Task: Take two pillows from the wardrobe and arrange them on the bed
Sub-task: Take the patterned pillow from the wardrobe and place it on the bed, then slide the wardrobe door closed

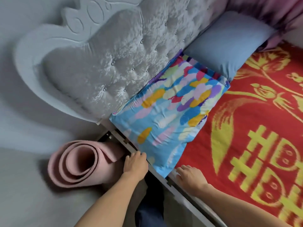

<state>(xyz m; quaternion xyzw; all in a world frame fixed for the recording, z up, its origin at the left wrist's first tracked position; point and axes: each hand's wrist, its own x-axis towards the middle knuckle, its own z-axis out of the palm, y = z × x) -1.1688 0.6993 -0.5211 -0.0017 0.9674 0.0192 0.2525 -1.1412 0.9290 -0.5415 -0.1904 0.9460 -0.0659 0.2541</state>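
Head view: the patterned pillow (pixel 168 112) lies on the bed (pixel 255 161) against the headboard (pixel 101 66), with the blue pillow (pixel 229 45) beyond it, far right. It looks soft and light, so I would take it by the corners. The left hand (pixel 135 163) curls at its near edge, but I cannot tell if it grasps. The right hand (pixel 191 178) rests flat, released.

My left hand (pixel 135 163) and right hand (pixel 191 178) flank the near end of the patterned pillow (pixel 170 108); blue pillow (pixel 229 45) beyond.

Soft, even daylight, faint shadows, overall motion blur, and wide-angle bending along the frame's edges.
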